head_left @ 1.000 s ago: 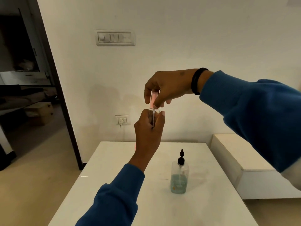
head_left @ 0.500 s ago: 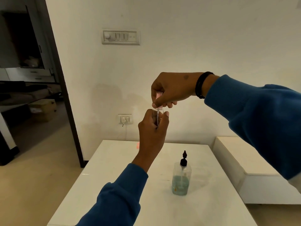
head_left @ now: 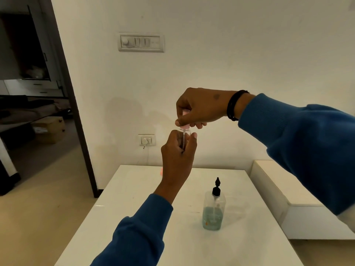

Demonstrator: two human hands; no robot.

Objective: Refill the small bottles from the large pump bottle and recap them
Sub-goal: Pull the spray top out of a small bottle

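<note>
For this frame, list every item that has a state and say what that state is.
small bottle: upright, gripped by the left hand, above the table
pink cap: pinched by the right hand at the bottle's mouth, tube inside
large pump bottle: standing on the table, untouched, partly full, pump on
</note>
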